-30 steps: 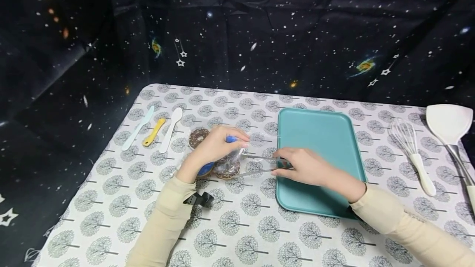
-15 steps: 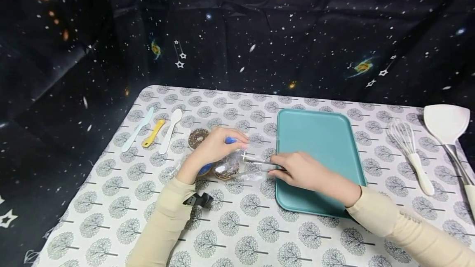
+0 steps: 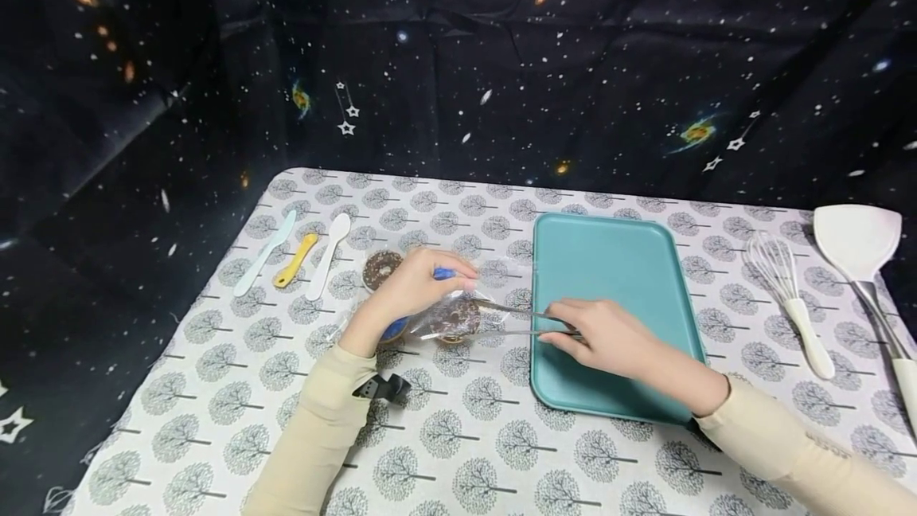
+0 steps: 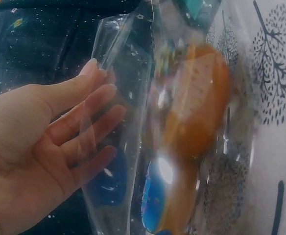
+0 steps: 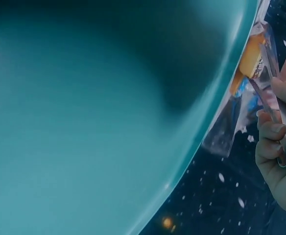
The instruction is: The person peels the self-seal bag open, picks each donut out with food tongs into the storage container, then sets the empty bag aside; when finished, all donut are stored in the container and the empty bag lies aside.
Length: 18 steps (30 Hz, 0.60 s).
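Note:
My left hand (image 3: 415, 287) pinches the upper edge of a clear plastic bag (image 4: 121, 54) between thumb and fingertips. Inside lie several doughnuts: a sprinkled chocolate doughnut (image 3: 380, 267) at the back, a blue-iced doughnut (image 3: 394, 330) partly under the wrist, and another chocolate doughnut (image 3: 460, 318) near the bag's mouth. My right hand (image 3: 605, 337) grips metal tongs (image 3: 519, 310), whose arms reach left into the bag and straddle that nearer doughnut. In the right wrist view, fingers and thumb curl round the bend of the tongs.
A teal tray (image 3: 616, 261) lies under the right hand. Left of the bag are a light blue knife (image 3: 265, 253), a yellow-handled utensil (image 3: 296, 259) and a white spoon (image 3: 328, 257). At the right lie a whisk (image 3: 791, 301) and a white spatula (image 3: 858, 241).
The right hand and tongs first shift slightly left, then draw back right. The nearer chocolate doughnut slides a little right toward the bag's mouth. The left hand stays nearly still.

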### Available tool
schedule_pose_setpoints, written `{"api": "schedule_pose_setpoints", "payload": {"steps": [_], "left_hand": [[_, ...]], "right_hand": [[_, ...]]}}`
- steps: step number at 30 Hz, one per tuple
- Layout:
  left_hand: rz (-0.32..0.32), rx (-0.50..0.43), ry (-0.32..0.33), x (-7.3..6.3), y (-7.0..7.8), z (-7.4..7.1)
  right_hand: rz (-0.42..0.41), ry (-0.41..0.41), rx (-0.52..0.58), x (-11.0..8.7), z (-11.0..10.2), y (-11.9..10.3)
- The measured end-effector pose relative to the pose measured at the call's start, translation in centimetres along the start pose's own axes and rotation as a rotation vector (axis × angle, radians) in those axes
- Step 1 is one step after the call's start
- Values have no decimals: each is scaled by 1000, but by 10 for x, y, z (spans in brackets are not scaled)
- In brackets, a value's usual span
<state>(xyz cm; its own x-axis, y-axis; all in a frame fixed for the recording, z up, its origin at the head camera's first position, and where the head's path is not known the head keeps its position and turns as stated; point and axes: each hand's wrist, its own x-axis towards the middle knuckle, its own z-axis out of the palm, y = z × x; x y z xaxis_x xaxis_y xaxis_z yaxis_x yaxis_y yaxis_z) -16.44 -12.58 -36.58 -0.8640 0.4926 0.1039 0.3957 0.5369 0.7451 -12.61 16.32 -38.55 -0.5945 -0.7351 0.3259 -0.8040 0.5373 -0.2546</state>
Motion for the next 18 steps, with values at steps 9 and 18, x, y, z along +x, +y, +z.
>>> {"api": "schedule_pose_setpoints", "payload": {"steps": [9,18], "left_hand": [[-43,-18,6,-1,2,-2],[-49,-39,4,-1,3,-2]], "right_hand": [[71,50,-89,-39,-27,13],[94,178,-135,-76,-58,34]]}}
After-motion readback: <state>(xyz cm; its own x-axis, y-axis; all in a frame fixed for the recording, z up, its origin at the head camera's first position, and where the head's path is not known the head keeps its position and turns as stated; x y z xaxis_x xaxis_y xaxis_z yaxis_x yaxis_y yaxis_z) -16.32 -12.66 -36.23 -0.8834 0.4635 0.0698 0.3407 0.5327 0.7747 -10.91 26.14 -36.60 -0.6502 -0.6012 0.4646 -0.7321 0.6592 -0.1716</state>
